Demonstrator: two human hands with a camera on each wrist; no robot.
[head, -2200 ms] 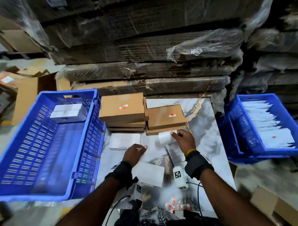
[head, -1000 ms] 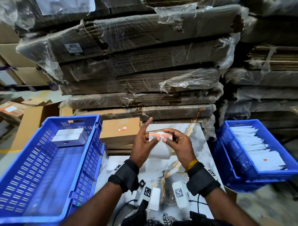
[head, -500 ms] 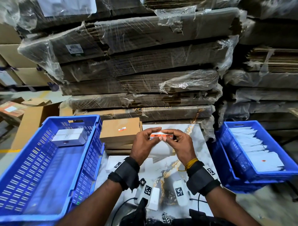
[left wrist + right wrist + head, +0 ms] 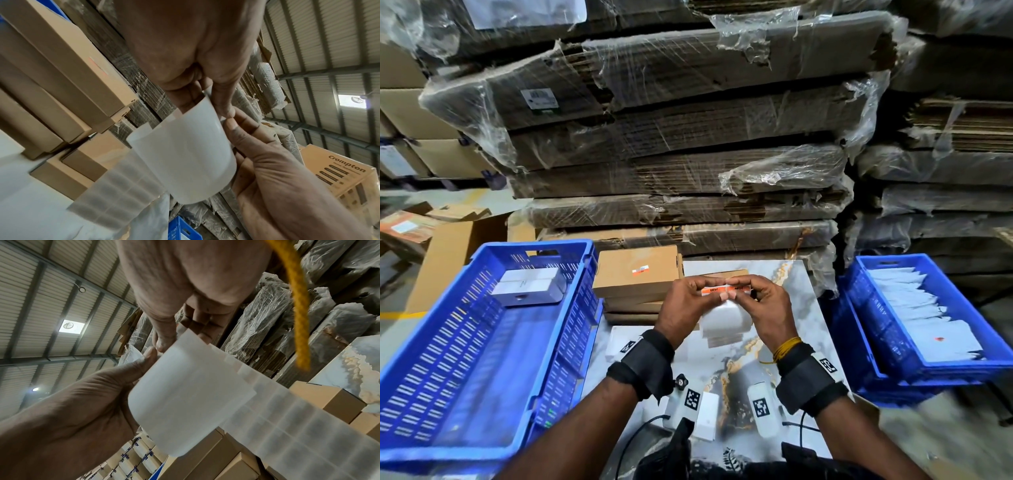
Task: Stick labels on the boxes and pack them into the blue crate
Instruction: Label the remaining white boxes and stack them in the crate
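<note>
Both hands are raised over the marble table (image 4: 806, 301) and pinch the top of a white label strip (image 4: 726, 320) that carries an orange label (image 4: 717, 290). My left hand (image 4: 703, 296) grips its left end and my right hand (image 4: 753, 294) its right end. In the left wrist view the left hand (image 4: 218, 97) holds the curled strip (image 4: 191, 154) from above. The right wrist view has the right hand (image 4: 170, 335) on the strip (image 4: 185, 402). Behind the hands stands a stack of brown boxes (image 4: 637, 272); the top one bears an orange label. The blue crate (image 4: 530, 245) at left holds a white box (image 4: 527, 286).
A second blue crate (image 4: 893, 370) with white envelopes stands at the right. A flat white box (image 4: 616, 342) lies on the table below my left wrist. Wrapped bundles of flat cardboard (image 4: 671, 120) rise right behind the table. Loose cartons (image 4: 448, 257) sit at far left.
Both hands have lifted the label strip off the table to chest height. My left fingers have curled from straight into a pinch on the orange label's edge.
</note>
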